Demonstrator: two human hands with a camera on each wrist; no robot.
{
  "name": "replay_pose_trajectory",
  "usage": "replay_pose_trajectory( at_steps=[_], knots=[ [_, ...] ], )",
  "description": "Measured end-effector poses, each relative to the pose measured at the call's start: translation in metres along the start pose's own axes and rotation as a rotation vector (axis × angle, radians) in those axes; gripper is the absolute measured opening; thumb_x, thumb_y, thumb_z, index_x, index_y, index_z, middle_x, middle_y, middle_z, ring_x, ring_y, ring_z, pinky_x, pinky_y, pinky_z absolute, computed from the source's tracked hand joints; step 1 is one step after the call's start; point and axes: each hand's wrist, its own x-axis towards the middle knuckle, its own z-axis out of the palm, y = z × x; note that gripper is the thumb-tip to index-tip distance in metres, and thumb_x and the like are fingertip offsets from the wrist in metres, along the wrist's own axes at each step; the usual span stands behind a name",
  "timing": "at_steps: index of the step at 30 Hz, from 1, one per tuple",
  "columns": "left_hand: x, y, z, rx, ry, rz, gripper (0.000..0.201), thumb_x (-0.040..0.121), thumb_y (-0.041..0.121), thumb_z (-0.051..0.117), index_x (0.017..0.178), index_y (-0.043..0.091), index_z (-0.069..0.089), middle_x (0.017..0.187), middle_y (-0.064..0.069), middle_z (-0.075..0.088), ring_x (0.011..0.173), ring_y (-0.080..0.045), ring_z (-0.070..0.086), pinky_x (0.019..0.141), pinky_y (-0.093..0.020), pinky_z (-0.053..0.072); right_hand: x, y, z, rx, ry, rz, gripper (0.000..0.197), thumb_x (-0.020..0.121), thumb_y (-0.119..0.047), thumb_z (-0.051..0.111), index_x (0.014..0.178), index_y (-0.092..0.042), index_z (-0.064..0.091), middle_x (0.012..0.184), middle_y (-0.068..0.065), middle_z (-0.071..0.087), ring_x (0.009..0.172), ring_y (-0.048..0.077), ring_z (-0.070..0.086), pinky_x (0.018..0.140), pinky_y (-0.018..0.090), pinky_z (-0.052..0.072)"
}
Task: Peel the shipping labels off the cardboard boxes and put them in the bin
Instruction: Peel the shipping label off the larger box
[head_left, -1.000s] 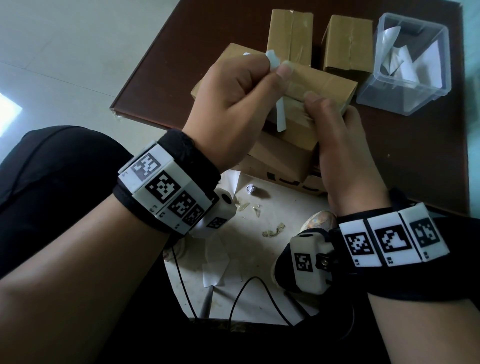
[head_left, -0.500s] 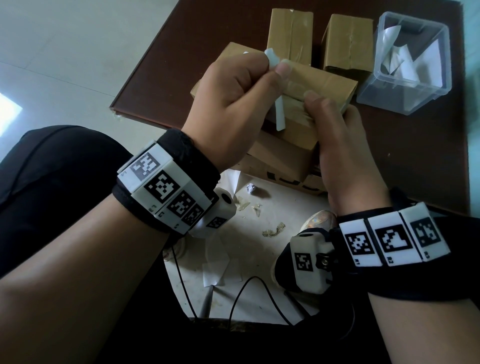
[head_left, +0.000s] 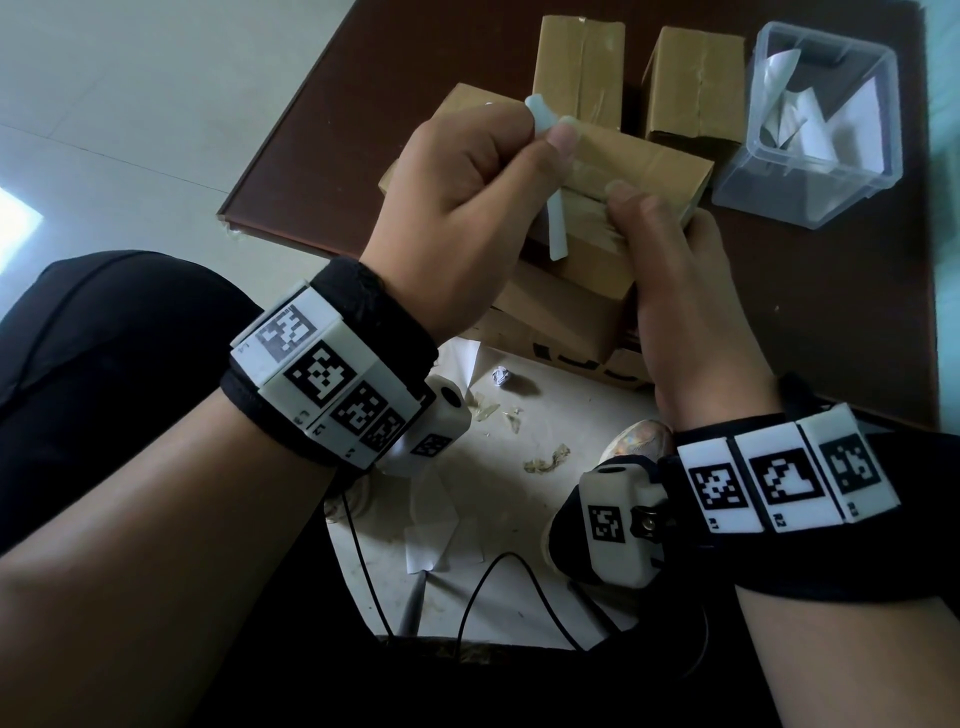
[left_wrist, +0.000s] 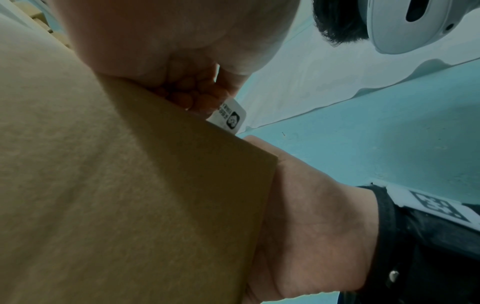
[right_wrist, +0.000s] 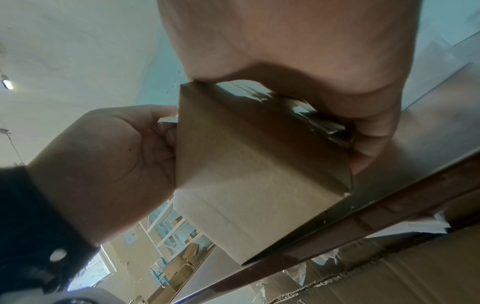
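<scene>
Head view, over a dark brown table (head_left: 332, 130). Left hand (head_left: 467, 208) at centre, curled, thumb and forefinger pinched together on a white shipping label (head_left: 555, 223); strip hanging down the near face of a held cardboard box (head_left: 639, 171), upper end crumpled above the fingertips at 12 o'clock of the hand. Right hand (head_left: 691, 312) at 4 o'clock of the left, fingers and thumb clamped round that box, thumb tip pressed on its taped top. Box raised above a larger flat carton (head_left: 561, 322) at 6 o'clock.

Two more boxes upright on the table: one (head_left: 579, 73) at 12 o'clock of the held box, another (head_left: 693, 85) at 1 o'clock. Clear plastic bin (head_left: 810, 166) at 2 o'clock, just beside the second, with loose white labels inside.

Left wrist view: printed label end (left_wrist: 230, 116) caught under the curled fingers (left_wrist: 187, 92), box face (left_wrist: 130, 185) across the lower left, right hand (left_wrist: 311, 216) against its edge.

Right wrist view: box (right_wrist: 259, 164) gripped from above by the right hand (right_wrist: 324, 72), shiny tape under the fingers; left hand (right_wrist: 109, 154) at 9 o'clock, touching the box edge.
</scene>
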Motion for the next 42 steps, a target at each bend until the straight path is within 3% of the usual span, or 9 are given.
replay_pose_trajectory(
  at_steps=[10,15,19,32,39,42],
  knots=[
    [-0.0004,0.0019,-0.0006,-0.005,-0.005,-0.026,0.035,0.103,0.010,0.051,0.068,0.007,0.049,0.059,0.008,0.038,0.052,-0.007,0.037,0.053,-0.020,0.032,0.0001,0.0000,-0.0008,-0.001,-0.010,0.020,0.071,0.070,-0.076,0.064,0.128,-0.036,0.053,0.119,-0.013,0.071,0.108,0.006,0.072,0.101,0.050,0.058],
    [-0.0004,0.0020,-0.0005,-0.011,-0.004,-0.032,0.036,0.103,0.011,0.051,0.068,0.004,0.049,0.060,0.001,0.038,0.053,-0.012,0.037,0.053,-0.025,0.032,-0.0004,-0.0008,-0.0003,0.002,-0.007,0.023,0.066,0.078,-0.071,0.065,0.131,-0.033,0.054,0.120,-0.011,0.070,0.108,0.007,0.072,0.101,0.050,0.058],
    [-0.0009,0.0005,-0.0001,-0.009,0.011,-0.028,0.041,0.103,0.011,0.051,0.067,-0.007,0.049,0.061,-0.007,0.038,0.054,-0.021,0.036,0.052,-0.029,0.031,-0.0010,-0.0023,-0.0002,0.010,0.002,0.017,0.064,0.083,-0.065,0.065,0.135,-0.029,0.055,0.120,-0.011,0.071,0.107,0.005,0.071,0.103,0.048,0.058],
    [-0.0011,0.0020,-0.0019,0.004,-0.004,-0.045,0.039,0.104,0.012,0.051,0.066,0.001,0.047,0.059,0.004,0.035,0.052,-0.009,0.034,0.052,-0.022,0.031,-0.0020,-0.0034,0.0011,0.016,0.010,0.025,0.060,0.082,-0.064,0.064,0.131,-0.031,0.055,0.117,-0.012,0.070,0.103,0.003,0.071,0.102,0.046,0.058],
    [-0.0007,0.0011,-0.0013,-0.004,-0.008,-0.049,0.040,0.103,0.013,0.051,0.066,-0.001,0.047,0.060,-0.002,0.034,0.054,-0.020,0.034,0.052,-0.030,0.030,-0.0029,-0.0033,0.0014,0.010,0.010,0.022,0.063,0.082,-0.064,0.064,0.134,-0.028,0.055,0.118,-0.010,0.070,0.105,0.005,0.071,0.102,0.046,0.057],
    [-0.0007,0.0012,-0.0009,0.000,-0.008,-0.047,0.039,0.103,0.013,0.050,0.067,-0.001,0.047,0.060,-0.001,0.035,0.054,-0.018,0.035,0.052,-0.030,0.031,-0.0025,-0.0023,0.0016,0.020,0.009,0.031,0.061,0.082,-0.064,0.065,0.131,-0.030,0.055,0.117,-0.010,0.070,0.105,0.006,0.071,0.102,0.049,0.057]
  ],
)
